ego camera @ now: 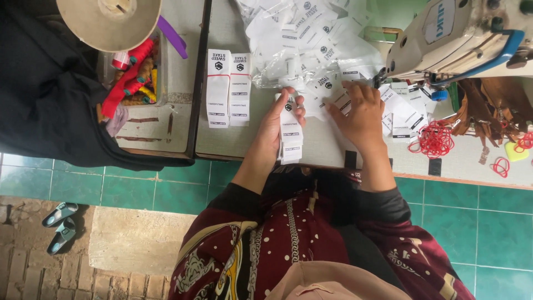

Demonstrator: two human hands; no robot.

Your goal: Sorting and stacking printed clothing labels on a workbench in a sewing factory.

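Now the left hand (277, 119) grips a stack of white labels (290, 133) above the table's (333, 153) near edge, while the right hand (360, 114) lies open, fingers spread on the loose label pile (311, 50). Two neat label stacks (229, 89) sit left of the hands; a sewing machine (461, 33) and red thread tangle (435, 139) lie to the right.

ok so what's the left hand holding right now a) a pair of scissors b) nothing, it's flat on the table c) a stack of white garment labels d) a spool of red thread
c: the left hand is closed around a stack of white garment labels at the table edge, while the right hand rests on the loose labels spread beside it.
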